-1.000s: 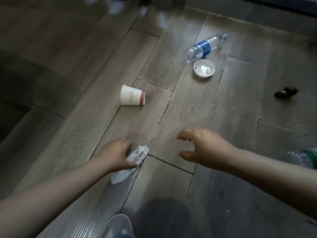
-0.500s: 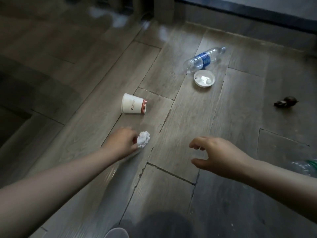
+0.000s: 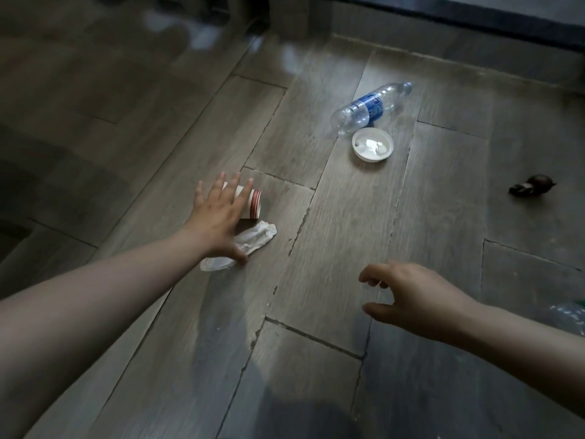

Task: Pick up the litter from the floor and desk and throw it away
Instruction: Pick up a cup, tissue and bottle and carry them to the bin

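My left hand (image 3: 218, 217) reaches over a paper cup (image 3: 254, 202) that lies on its side on the wooden floor. Its fingers are spread straight above the cup. A white tissue (image 3: 258, 236) trails from under the palm, and the thumb pinches it there. Lower right, my right hand (image 3: 418, 299) hovers above the floor with loosely curled fingers and holds nothing. Farther off lie a clear plastic bottle (image 3: 370, 107) with a blue label and a small white lid (image 3: 373, 144) with white bits in it.
A small dark object (image 3: 531, 188) lies on the floor at the right. Part of another clear plastic bottle (image 3: 569, 315) shows at the right edge behind my right forearm. A dark baseboard runs along the far wall.
My left hand has carried the tissue forward to the paper cup and spread its fingers over it. The tissue has unfolded from a crumpled ball. My right hand has barely moved.
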A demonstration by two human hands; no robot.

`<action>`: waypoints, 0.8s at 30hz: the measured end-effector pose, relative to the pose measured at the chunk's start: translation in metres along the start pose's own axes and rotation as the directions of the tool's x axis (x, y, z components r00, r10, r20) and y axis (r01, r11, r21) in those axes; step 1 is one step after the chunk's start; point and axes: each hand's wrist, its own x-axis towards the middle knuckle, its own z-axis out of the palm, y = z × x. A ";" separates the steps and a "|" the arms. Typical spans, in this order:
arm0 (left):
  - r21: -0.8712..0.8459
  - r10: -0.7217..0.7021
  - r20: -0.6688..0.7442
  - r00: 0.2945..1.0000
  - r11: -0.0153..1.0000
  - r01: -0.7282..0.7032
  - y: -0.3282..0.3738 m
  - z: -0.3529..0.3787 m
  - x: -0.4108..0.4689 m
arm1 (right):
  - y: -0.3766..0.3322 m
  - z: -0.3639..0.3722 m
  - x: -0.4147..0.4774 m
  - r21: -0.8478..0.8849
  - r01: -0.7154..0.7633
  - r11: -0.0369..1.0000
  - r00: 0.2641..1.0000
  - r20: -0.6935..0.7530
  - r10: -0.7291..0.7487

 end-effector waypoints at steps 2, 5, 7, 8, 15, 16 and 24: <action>0.011 -0.006 0.024 1.000 1.000 0.006 0.002 0.000 0.008 | 0.001 0.000 0.003 0.004 -0.007 1.000 1.000 0.002 0.007; 0.052 0.013 0.014 1.000 0.999 -0.013 0.009 -0.004 0.016 | 0.002 0.002 0.007 0.012 -0.008 1.000 1.000 0.011 0.008; 0.065 -0.002 0.003 1.000 0.998 0.001 0.014 -0.006 0.018 | 0.003 0.002 0.008 0.017 -0.011 1.000 1.000 0.014 0.011; 0.065 -0.006 -0.001 1.000 0.998 0.006 0.016 -0.006 0.017 | 0.005 0.002 0.009 0.018 -0.015 1.000 1.000 0.013 0.015; -0.232 -0.010 0.019 1.000 0.973 0.014 0.034 -0.014 -0.002 | 0.028 0.007 -0.007 0.052 -0.127 0.991 0.992 0.027 0.126; -0.313 -0.021 0.029 0.999 0.949 0.029 0.042 -0.019 -0.005 | 0.033 0.007 -0.011 0.061 -0.154 0.986 0.988 0.030 0.153; -0.533 0.161 0.085 0.983 0.841 -0.092 0.128 -0.066 -0.007 | 0.090 0.009 -0.052 0.195 -0.465 0.864 0.863 -0.120 0.491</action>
